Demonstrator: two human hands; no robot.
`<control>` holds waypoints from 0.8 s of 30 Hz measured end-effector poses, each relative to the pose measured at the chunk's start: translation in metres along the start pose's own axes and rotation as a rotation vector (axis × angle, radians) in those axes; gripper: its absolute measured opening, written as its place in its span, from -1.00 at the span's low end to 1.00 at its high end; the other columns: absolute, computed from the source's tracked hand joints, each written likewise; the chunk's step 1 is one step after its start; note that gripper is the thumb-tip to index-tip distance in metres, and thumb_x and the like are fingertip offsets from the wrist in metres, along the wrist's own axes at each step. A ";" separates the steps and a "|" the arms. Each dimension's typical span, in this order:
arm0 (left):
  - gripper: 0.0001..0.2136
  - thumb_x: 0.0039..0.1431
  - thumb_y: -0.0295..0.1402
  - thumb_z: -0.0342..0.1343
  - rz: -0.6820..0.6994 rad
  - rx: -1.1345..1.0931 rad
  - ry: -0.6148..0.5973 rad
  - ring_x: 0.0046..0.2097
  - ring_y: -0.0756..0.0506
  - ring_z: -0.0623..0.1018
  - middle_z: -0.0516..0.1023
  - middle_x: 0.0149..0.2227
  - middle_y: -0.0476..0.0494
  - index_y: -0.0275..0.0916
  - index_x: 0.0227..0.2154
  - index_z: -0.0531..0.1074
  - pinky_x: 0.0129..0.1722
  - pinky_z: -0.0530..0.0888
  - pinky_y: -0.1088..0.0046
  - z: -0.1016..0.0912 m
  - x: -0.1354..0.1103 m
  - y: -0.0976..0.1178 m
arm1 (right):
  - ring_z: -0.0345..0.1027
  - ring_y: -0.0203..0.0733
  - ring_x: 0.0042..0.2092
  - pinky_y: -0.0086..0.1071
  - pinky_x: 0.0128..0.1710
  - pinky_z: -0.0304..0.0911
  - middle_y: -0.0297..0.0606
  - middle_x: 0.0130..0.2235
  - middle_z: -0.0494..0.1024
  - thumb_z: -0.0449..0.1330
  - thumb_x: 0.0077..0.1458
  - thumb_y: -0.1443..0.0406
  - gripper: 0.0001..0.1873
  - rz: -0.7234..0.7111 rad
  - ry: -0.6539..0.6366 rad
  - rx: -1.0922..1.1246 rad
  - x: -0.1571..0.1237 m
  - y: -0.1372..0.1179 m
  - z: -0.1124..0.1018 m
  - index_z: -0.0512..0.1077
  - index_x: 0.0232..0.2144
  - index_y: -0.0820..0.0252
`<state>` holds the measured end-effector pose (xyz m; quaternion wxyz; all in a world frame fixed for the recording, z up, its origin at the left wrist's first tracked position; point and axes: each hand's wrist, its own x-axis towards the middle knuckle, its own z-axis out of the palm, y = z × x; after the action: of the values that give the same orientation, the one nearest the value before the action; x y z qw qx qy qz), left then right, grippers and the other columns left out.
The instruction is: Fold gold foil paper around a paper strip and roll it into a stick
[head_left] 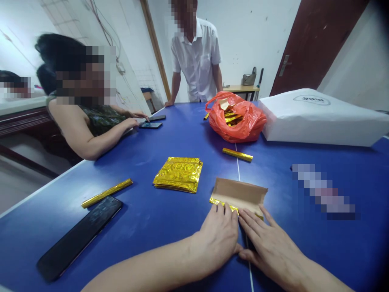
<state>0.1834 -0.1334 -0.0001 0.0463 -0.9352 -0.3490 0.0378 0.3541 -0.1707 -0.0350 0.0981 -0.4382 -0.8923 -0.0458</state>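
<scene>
A sheet of gold foil paper (240,191) lies on the blue table, its plain tan side up and its far edge curling upward. Its near edge is folded over, with a strip of gold showing. My left hand (220,231) bends over the left part of this fold, fingers together and closed on the paper. Flat on the right part rests my right hand (267,239), fingers stretched out and the little finger apart. Both thumbs are close together on the near side. Beyond my left hand is a stack of embossed gold foil packets (178,174).
Gold rolls lie at the left (107,193) and centre (237,154). A black phone (80,237) is near left. Farther back are a red plastic bag (235,121) of gold pieces and a white box (322,121). One person sits left at a phone (150,125); another stands behind the table.
</scene>
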 end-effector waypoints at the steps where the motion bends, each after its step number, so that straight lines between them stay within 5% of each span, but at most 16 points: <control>1: -0.29 0.04 0.09 -0.06 -0.023 -0.009 -0.006 0.01 -0.34 0.32 0.31 0.00 -0.52 -0.45 0.07 0.19 -0.07 0.28 0.16 0.001 0.001 -0.001 | 0.16 0.04 0.10 0.10 0.12 -0.12 0.03 0.10 0.28 0.06 0.07 0.07 -0.32 0.001 0.000 -0.007 0.001 0.002 -0.001 0.08 0.16 0.30; 10: -0.11 -0.13 0.27 -0.12 -0.149 -0.119 -0.061 0.12 -0.41 0.21 0.16 0.13 -0.51 -0.31 0.15 0.10 0.00 0.19 0.04 -0.001 0.007 -0.008 | -0.02 0.06 0.18 0.17 0.08 -0.10 -0.01 0.18 0.14 -0.05 0.11 -0.01 -0.29 0.075 -0.043 -0.040 0.008 0.023 0.002 -0.03 0.19 0.26; 19: -0.04 -0.14 0.32 -0.22 -0.161 -0.101 0.022 0.07 -0.38 0.22 0.19 0.10 -0.51 -0.48 0.11 0.13 -0.02 0.22 0.09 0.008 0.009 -0.010 | -0.04 -0.02 0.20 0.04 0.10 -0.05 -0.02 0.18 0.13 -0.05 0.11 -0.01 -0.32 0.180 0.001 -0.047 0.009 0.025 0.010 0.03 0.18 0.22; 24: -0.29 0.00 0.17 -0.11 -0.174 -0.093 0.110 -0.08 -0.29 0.34 0.38 -0.10 -0.39 -0.43 -0.07 0.31 -0.12 0.30 0.19 -0.001 0.012 -0.016 | 0.02 0.00 0.17 0.05 0.09 -0.03 -0.01 0.17 0.17 0.00 0.12 0.18 -0.51 0.176 0.104 -0.111 0.012 0.021 0.007 0.22 0.07 0.25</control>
<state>0.1827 -0.1136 0.0025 0.0251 -0.9032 -0.4271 -0.0341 0.3627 -0.1474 -0.0393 0.1233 -0.5165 -0.8403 -0.1089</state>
